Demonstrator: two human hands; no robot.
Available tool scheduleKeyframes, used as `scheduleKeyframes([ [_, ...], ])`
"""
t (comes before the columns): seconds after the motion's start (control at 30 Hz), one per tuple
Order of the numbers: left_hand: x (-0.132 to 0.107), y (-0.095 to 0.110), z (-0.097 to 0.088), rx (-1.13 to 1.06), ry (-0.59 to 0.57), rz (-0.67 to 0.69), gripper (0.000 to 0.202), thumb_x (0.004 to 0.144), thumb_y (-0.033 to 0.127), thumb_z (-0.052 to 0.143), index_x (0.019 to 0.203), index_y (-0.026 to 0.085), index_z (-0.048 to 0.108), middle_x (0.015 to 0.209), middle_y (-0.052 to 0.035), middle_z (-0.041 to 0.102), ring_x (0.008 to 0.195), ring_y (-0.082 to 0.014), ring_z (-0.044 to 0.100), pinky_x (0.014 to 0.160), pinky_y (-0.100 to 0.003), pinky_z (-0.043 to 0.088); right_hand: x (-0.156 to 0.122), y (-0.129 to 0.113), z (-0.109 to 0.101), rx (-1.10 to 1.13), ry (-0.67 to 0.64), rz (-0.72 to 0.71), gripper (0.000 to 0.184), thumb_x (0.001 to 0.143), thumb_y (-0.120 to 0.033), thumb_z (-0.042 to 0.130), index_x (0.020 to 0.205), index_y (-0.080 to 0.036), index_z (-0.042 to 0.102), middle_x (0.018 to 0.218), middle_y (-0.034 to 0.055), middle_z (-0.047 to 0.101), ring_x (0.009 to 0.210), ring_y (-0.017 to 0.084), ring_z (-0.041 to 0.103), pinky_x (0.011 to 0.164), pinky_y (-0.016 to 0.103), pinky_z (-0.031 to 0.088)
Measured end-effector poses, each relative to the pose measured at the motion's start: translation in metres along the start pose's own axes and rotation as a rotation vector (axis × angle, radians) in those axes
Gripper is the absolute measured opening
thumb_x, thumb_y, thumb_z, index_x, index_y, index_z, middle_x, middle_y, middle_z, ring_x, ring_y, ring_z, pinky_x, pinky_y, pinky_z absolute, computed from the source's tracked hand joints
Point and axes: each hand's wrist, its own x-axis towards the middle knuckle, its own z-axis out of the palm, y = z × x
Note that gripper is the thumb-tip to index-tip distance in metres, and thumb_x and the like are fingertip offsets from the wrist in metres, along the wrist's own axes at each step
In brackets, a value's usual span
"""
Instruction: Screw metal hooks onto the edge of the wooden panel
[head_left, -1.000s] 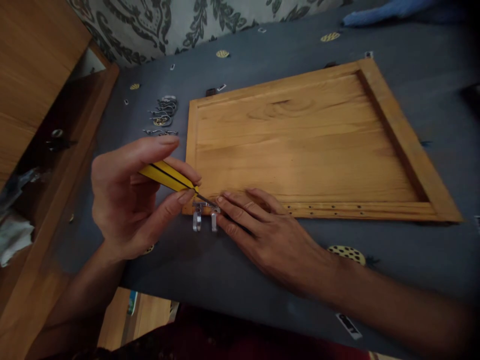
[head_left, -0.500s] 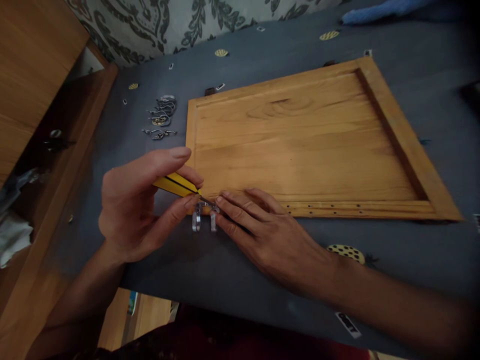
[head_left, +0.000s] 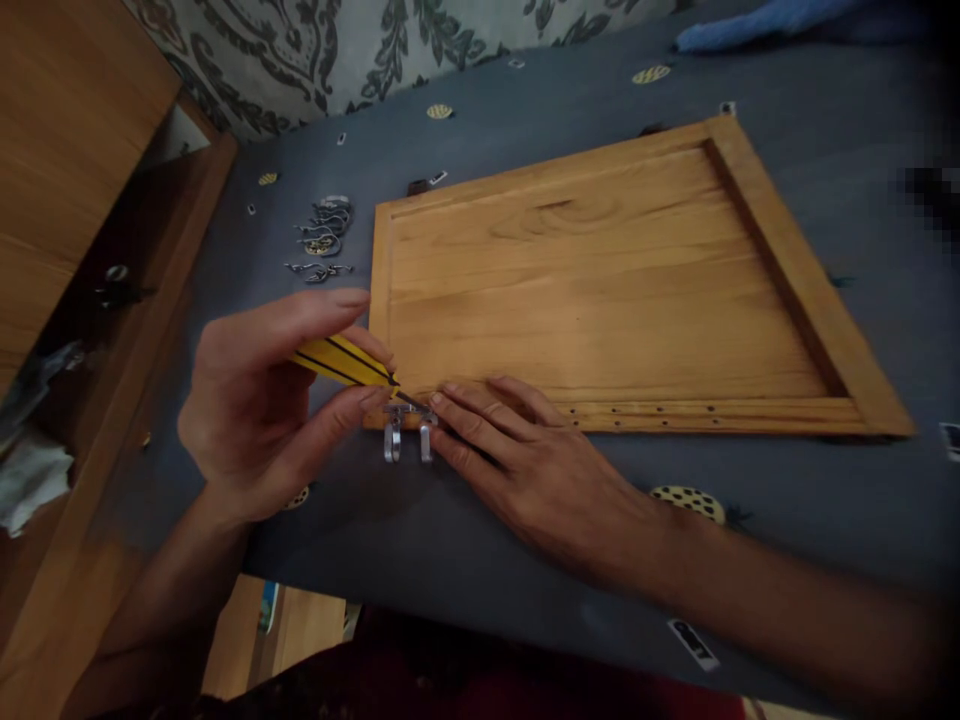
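A framed wooden panel (head_left: 600,290) lies flat on a grey cloth-covered table (head_left: 480,560). At its near left corner a metal hook bracket (head_left: 409,435) hangs over the edge. My left hand (head_left: 262,400) is closed round a yellow-handled screwdriver (head_left: 341,362) whose tip meets the bracket. My right hand (head_left: 525,460) lies flat, fingers stretched out, pressing on the panel's near rail just right of the bracket. A row of small holes (head_left: 645,409) runs along that rail.
Several loose metal hooks (head_left: 324,235) lie on the cloth left of the panel. A wooden cabinet (head_left: 67,170) stands at the far left with clutter below it. Patterned wallpaper (head_left: 360,45) backs the table; a blue cloth (head_left: 757,20) lies at the far edge.
My left hand has shifted slightly on the screwdriver handle, turning it at the bracket. My right hand and the panel have stayed put.
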Motion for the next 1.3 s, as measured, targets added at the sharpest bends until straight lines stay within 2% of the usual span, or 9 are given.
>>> scheduleKeyframes([
  [0.17,0.006,0.001,0.001,-0.041,0.141,-0.099,0.052,0.075,0.006,0.074,0.120,0.031,0.062,0.126,0.0026,0.054,0.086,-0.0134,0.070,0.075,-0.030,0.064,0.000,0.000,-0.001,-0.015,-0.023,0.000,0.031,0.095,-0.012,0.050,0.123,-0.010,0.064,0.135,0.0152,0.060,0.127,0.029,0.054,0.103,0.051,0.047],
  [0.33,0.014,-0.008,0.015,-0.145,0.168,-0.336,0.034,0.076,0.014,0.078,0.103,0.024,0.059,0.096,0.0038,0.060,0.078,-0.0078,0.066,0.065,-0.021,0.061,0.002,0.000,-0.001,-0.032,-0.005,-0.006,0.028,0.095,-0.013,0.050,0.118,-0.010,0.066,0.132,0.0141,0.063,0.124,0.029,0.057,0.103,0.049,0.047],
  [0.53,0.007,-0.031,0.030,-0.040,-0.018,-0.528,0.024,0.078,0.031,0.077,0.081,0.019,0.057,0.075,0.0031,0.058,0.066,-0.0093,0.060,0.058,-0.022,0.052,0.003,0.001,0.000,-0.035,0.017,-0.001,0.029,0.096,-0.012,0.046,0.117,-0.011,0.066,0.130,0.0129,0.064,0.122,0.027,0.057,0.102,0.048,0.047],
  [0.63,0.003,-0.041,0.034,0.003,-0.126,-0.514,0.023,0.079,0.035,0.074,0.079,0.019,0.057,0.071,0.0028,0.059,0.063,-0.0100,0.055,0.054,-0.022,0.044,0.004,0.000,0.000,-0.036,0.011,0.003,0.029,0.096,-0.012,0.047,0.116,-0.012,0.067,0.130,0.0125,0.064,0.122,0.027,0.057,0.102,0.047,0.047],
  [0.77,0.003,-0.046,0.031,0.104,-0.266,-0.414,0.013,0.085,0.030,0.067,0.082,0.019,0.061,0.081,-0.0002,0.066,0.078,-0.0149,0.062,0.070,-0.028,0.049,0.004,0.000,0.000,-0.024,0.020,0.002,0.027,0.095,-0.013,0.049,0.114,-0.011,0.068,0.128,0.0134,0.065,0.122,0.028,0.058,0.101,0.048,0.048],
  [0.93,0.004,-0.029,0.012,0.195,-0.414,-0.296,0.013,0.091,0.032,0.060,0.098,0.021,0.063,0.094,-0.0028,0.069,0.091,-0.0179,0.064,0.081,-0.033,0.050,0.002,0.000,0.001,-0.019,0.003,0.009,0.029,0.093,-0.012,0.051,0.117,-0.013,0.067,0.131,0.0137,0.064,0.124,0.028,0.056,0.102,0.049,0.048],
  [1.03,-0.002,-0.009,0.001,0.147,-0.644,-0.283,0.045,0.085,0.050,0.065,0.120,0.022,0.054,0.112,-0.0063,0.066,0.102,-0.0206,0.063,0.087,-0.035,0.051,0.000,0.000,0.001,-0.014,-0.007,0.011,0.030,0.093,-0.012,0.052,0.120,-0.013,0.066,0.133,0.0149,0.062,0.127,0.029,0.054,0.102,0.051,0.047],
  [1.13,-0.013,0.005,0.000,0.231,-0.801,-0.252,0.067,0.080,0.062,0.063,0.131,0.022,0.043,0.120,-0.0095,0.061,0.112,-0.0265,0.058,0.097,-0.045,0.048,0.000,0.000,0.001,0.003,-0.007,0.014,0.029,0.094,-0.015,0.052,0.119,-0.012,0.066,0.131,0.0156,0.063,0.127,0.029,0.054,0.103,0.051,0.046],
  [1.3,-0.029,0.006,0.005,0.307,-0.770,-0.257,0.065,0.086,0.057,0.060,0.135,0.020,0.038,0.113,-0.0092,0.061,0.104,-0.0268,0.058,0.092,-0.045,0.048,0.001,0.001,0.002,0.011,-0.002,0.009,0.028,0.095,-0.015,0.051,0.118,-0.010,0.066,0.131,0.0158,0.063,0.124,0.029,0.057,0.102,0.051,0.047],
])
